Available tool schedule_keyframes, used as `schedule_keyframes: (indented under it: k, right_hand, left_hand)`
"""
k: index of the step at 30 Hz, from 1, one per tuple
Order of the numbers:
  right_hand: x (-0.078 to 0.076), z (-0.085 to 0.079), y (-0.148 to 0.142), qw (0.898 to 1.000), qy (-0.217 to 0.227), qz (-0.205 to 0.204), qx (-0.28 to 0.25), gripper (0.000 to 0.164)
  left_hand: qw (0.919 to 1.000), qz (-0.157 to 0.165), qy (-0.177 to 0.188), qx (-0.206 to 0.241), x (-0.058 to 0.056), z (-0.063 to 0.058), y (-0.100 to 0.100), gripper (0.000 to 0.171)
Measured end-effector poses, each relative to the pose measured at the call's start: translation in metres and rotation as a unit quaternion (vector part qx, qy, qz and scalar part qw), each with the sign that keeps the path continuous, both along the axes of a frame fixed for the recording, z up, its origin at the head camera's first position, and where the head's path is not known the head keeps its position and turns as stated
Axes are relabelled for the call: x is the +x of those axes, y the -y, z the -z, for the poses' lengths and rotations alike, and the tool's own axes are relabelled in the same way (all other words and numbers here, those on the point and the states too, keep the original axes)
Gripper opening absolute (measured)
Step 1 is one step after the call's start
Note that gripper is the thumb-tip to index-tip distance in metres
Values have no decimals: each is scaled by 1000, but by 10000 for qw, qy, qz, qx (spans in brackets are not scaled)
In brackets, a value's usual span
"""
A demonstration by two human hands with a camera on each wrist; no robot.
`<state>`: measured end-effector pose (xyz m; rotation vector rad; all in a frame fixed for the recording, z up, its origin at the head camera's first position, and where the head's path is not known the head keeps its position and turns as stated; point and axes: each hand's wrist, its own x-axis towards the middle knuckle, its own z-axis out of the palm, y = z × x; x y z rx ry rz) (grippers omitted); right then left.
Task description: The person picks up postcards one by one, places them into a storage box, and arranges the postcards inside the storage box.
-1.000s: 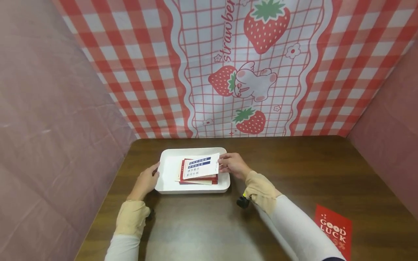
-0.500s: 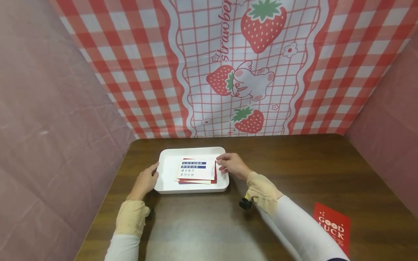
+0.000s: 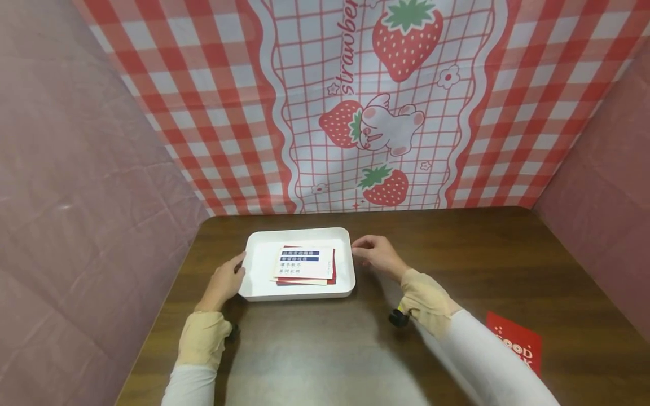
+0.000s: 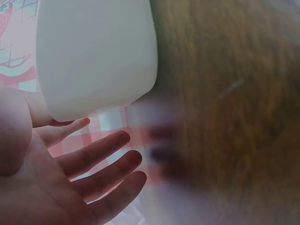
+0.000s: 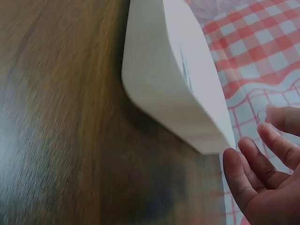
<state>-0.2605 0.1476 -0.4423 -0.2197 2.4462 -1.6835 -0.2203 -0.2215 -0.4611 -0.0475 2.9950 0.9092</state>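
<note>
A white rectangular tray [image 3: 259, 286] sits on the table towards the back. In it lies a small stack of cards, topped by a white card [image 3: 313, 267] with two dark blue text bands; red and cream edges show beneath. My left hand [image 3: 227, 282] is at the tray's left end, thumb and index finger right at the rim. In the left wrist view its other fingers [image 4: 104, 180] are loosely extended. My right hand [image 3: 378, 256] is just beyond the tray's right rim, holding nothing. Its fingers [image 5: 257, 161] are relaxed and slightly bent in the right wrist view.
A red "GOOD LUCK" card [image 3: 525, 343] lies on the table [image 3: 457, 254] at the right, partly covered by my right sleeve. A red checked strawberry cloth [image 3: 238, 113] hangs behind the table. Pinkish cloths [image 3: 101, 169] stand at both sides.
My right hand lowered the white card onto the stack and let go of it. It then drew back to the right, out past the tray's rim. The left hand stayed put.
</note>
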Motion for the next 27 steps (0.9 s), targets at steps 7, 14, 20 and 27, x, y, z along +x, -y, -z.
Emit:
schedule_keyframes:
  k: [7, 14, 20, 27]
  right_hand:
    - [4, 4, -24, 9982, -373, -213, 409, 29]
    - [12, 0, -40, 9825, -1137, -800, 1236, 35]
    - [17, 1, -58, 9707, -1421, -946, 1690, 38]
    - [26, 3, -79, 9519, -1853, -981, 2233, 41]
  left_hand:
    - [10000, 33, 23, -2, -2, -2, 0, 48]
    - [9998, -13, 190, 75, -1, 0, 2, 48]
    - [9997, -29, 231, 78, -1, -1, 0, 48]
    - [9996, -51, 267, 106, -1, 0, -1, 48]
